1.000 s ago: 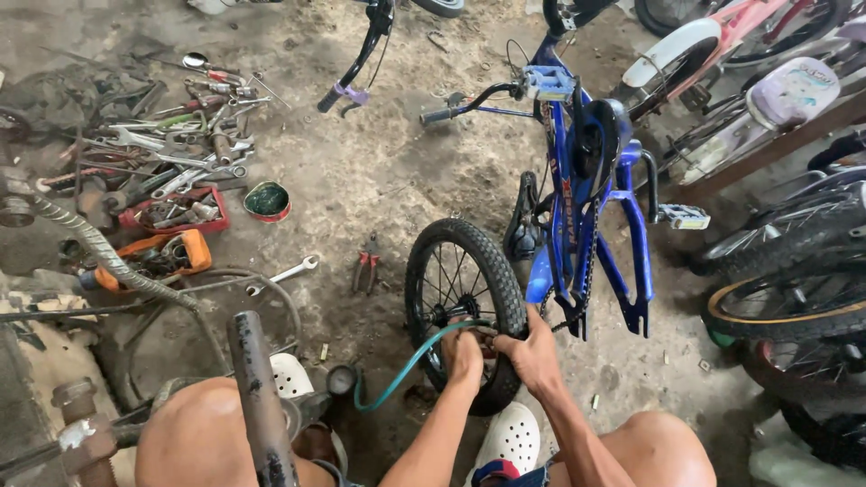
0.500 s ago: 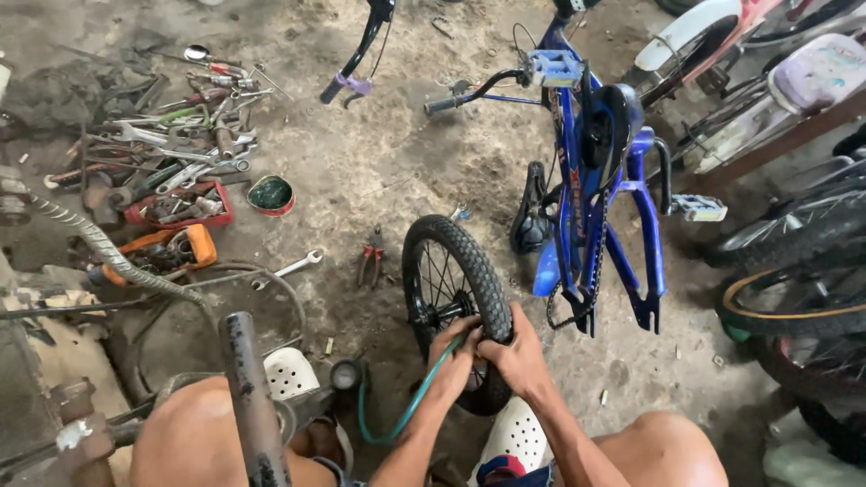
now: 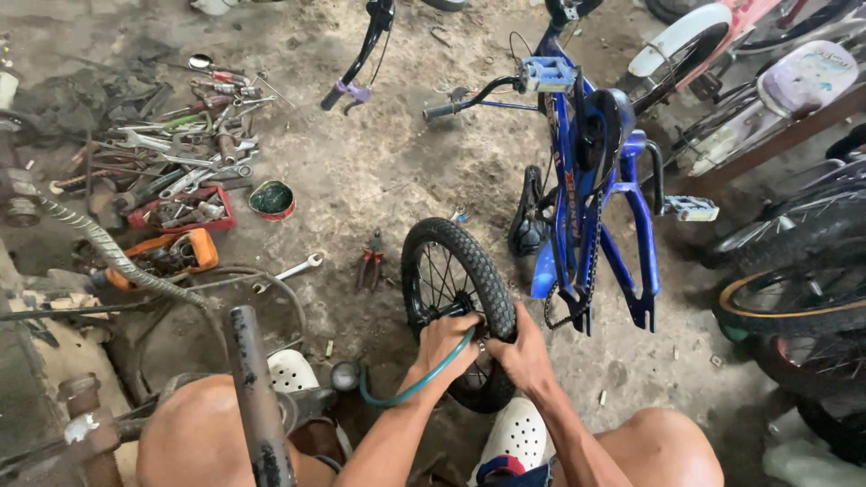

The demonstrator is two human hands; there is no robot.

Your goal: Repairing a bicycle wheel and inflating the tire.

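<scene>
A small black bicycle wheel (image 3: 431,261) with a knobby tyre stands upright on the dirt floor between my knees. My left hand (image 3: 446,341) presses the end of a green air hose (image 3: 410,388) against the wheel's rim near the spokes. My right hand (image 3: 519,354) grips the tyre just beside it, on the near right of the wheel. The hose curves down to a pump fitting (image 3: 344,374) by my left knee. An upturned blue bicycle frame (image 3: 586,180) without this wheel rests just behind and to the right.
Pliers (image 3: 371,263) and a spanner (image 3: 298,269) lie left of the wheel. Further left are a heap of tools (image 3: 171,171), a red tray (image 3: 180,215) and a green tin (image 3: 271,199). Other bicycles and wheels (image 3: 794,298) crowd the right side. A rusty pipe (image 3: 257,397) rises by my left knee.
The view has drawn in closer on the wheel. Both hands have settled lower on its near rim, the left bringing the hose end onto the rim.
</scene>
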